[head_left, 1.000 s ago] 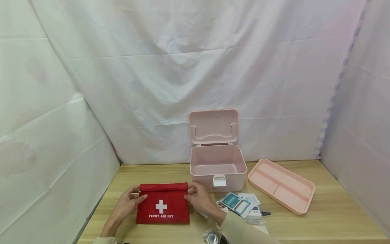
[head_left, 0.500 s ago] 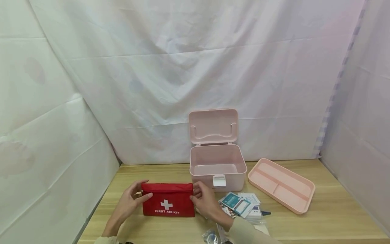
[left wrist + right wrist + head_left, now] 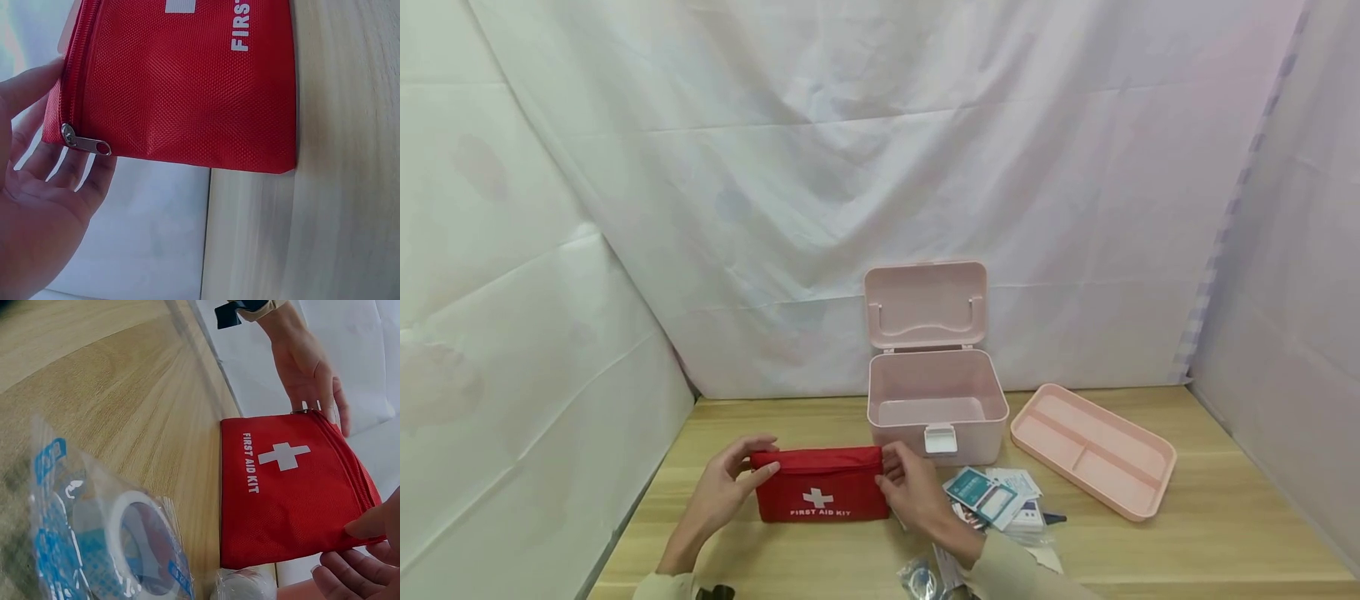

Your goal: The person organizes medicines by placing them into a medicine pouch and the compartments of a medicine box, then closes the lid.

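A red zip pouch [image 3: 823,487] printed FIRST AID KIT with a white cross stands tilted on the table between both hands. My left hand [image 3: 722,487] holds its upper left corner, thumb in front and fingers behind. In the left wrist view the metal zip pull [image 3: 87,142] hangs by that corner, and the zip looks closed. My right hand [image 3: 917,496] pinches the upper right corner, its thumb [image 3: 369,525] on the front face. What the pouch contains is hidden.
Behind stands an open pink box [image 3: 936,408], lid raised. A pink divided tray [image 3: 1093,450] lies to its right. Packets and cards [image 3: 992,500] are piled by my right forearm, with a bagged tape roll [image 3: 144,544] nearer. White cloth [image 3: 820,208] hangs behind.
Both hands have shifted the pouch right and tipped it up; its front now looks shorter in the head view. The box, tray and packets stay in place.
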The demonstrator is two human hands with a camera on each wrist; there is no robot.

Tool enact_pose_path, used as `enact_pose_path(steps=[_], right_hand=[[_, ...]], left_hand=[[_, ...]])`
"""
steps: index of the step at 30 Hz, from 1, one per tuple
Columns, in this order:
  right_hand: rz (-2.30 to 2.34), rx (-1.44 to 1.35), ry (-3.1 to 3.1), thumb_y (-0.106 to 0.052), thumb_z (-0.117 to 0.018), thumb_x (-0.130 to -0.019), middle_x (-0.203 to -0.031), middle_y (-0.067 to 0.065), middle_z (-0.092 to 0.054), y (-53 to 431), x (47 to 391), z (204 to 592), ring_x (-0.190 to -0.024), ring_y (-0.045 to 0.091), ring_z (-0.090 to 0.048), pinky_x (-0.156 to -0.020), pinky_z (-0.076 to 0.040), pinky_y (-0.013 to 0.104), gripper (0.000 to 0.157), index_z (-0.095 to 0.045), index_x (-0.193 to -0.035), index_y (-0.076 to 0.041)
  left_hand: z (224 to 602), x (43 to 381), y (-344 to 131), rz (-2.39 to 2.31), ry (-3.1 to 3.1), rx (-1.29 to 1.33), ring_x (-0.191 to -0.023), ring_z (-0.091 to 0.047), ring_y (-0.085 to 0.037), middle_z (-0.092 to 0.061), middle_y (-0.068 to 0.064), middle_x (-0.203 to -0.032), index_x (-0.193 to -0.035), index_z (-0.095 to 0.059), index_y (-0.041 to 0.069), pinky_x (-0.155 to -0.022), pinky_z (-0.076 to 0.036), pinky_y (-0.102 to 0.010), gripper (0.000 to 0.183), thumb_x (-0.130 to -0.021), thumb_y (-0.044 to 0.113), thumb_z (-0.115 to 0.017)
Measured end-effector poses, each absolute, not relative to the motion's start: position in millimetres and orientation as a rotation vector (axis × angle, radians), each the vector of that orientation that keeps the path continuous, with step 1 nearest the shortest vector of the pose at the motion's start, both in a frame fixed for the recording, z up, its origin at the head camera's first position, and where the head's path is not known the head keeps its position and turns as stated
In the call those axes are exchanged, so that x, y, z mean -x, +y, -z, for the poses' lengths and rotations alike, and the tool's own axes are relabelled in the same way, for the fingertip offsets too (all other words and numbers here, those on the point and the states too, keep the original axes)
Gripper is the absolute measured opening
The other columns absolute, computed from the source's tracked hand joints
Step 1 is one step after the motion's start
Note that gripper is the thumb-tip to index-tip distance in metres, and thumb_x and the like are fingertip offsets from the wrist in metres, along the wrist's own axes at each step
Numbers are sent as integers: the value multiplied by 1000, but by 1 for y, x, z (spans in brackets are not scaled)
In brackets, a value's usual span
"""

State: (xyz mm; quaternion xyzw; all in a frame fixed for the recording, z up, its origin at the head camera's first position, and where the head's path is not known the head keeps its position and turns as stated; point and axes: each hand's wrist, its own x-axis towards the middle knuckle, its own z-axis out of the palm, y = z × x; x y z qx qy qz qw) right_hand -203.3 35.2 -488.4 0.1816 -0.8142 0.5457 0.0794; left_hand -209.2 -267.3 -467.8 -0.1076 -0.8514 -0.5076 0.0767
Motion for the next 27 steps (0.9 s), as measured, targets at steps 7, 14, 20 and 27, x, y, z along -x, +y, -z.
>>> enact_pose_path(steps=[7,14,20,27], right_hand=[[-1430,-574,-2419,4,-72,-82,-93,6,-68,36,198,481,-85,17,-65,-77,-57,29,34,-62,-115,1],[-1142,-661,-2286,-5,-79,-78,-109,7,-62,32,190,463,-101,20,-60,-87,-55,33,43,-64,-118,-2],[-967,-819,-2183,-8,-81,-78,-109,5,-59,23,184,455,-104,17,-54,-88,-52,30,36,-68,-111,-4],[-787,-1052,-2206,-15,-77,-83,-112,4,-61,10,178,452,-105,16,-53,-92,-49,28,29,-70,-109,-7]], left_hand=[[467,210,-265,1446,-2541,450,-96,-62,-11,-68,1,-106,-108,-69,17,-84,-52,-26,22,-88,8,-74],[464,206,-264,1308,-2484,644,-95,-58,-9,-66,-1,-106,-99,-74,19,-71,-51,-25,21,-87,2,-73],[463,205,-262,1238,-2462,730,-95,-57,-13,-65,-2,-106,-96,-77,18,-72,-52,-25,23,-85,-2,-73],[463,207,-262,1142,-2504,752,-91,-54,-8,-62,3,-103,-93,-78,16,-68,-51,-24,29,-80,-9,-74]])
